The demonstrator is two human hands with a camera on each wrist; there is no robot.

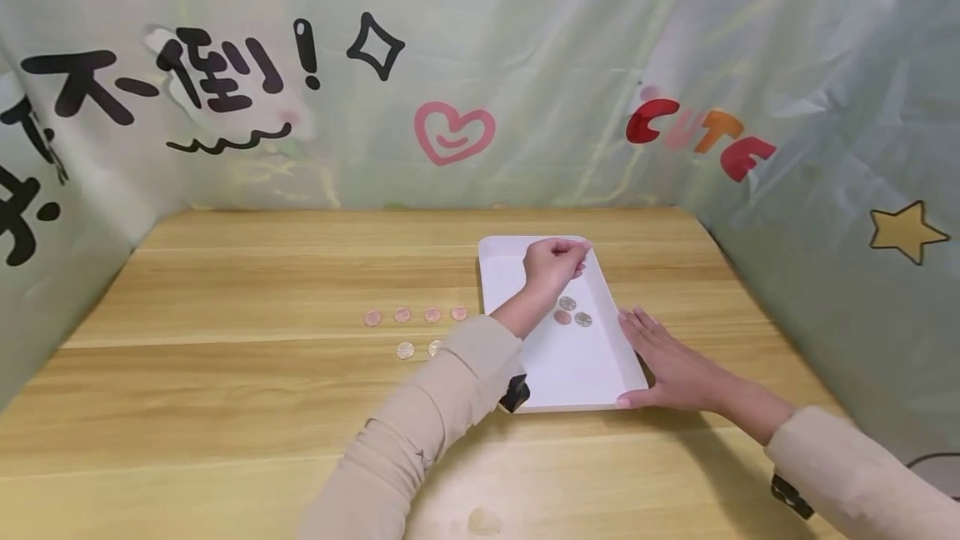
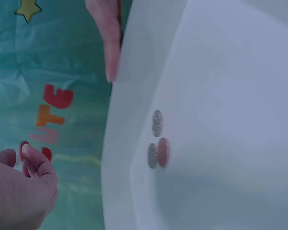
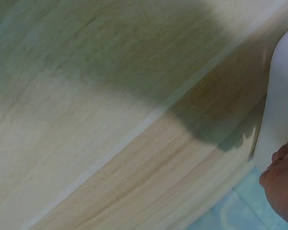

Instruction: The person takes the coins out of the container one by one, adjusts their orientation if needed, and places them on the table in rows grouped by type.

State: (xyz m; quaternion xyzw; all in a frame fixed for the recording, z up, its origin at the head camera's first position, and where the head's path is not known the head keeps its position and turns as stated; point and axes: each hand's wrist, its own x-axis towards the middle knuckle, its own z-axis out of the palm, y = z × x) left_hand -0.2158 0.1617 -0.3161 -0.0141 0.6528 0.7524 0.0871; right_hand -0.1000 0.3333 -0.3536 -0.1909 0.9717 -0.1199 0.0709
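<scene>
Over the far part of a white tray (image 1: 577, 373), my left hand (image 1: 553, 267) is raised with thumb and fingers drawn together; whether it holds a coin I cannot tell. The left wrist view has the left hand (image 2: 26, 184) before the backdrop, thumb and fingertip close together. My right hand (image 1: 671, 369) rests against the tray's right wall, fingers fairly straight, thumb at the near corner. Inside the tray lie a copper-coloured coin (image 1: 562, 317) and two silver coins, one silver coin (image 1: 567, 303) farther back and another silver coin (image 1: 583, 319) to the right.
Left of the tray, several copper-coloured coins (image 1: 402, 315) form a row on the wooden table (image 1: 225, 407). Nearer to me are silver coins (image 1: 406, 350), partly covered by the left sleeve (image 1: 420, 423). A printed cloth (image 1: 525, 40) surrounds the table's back and sides.
</scene>
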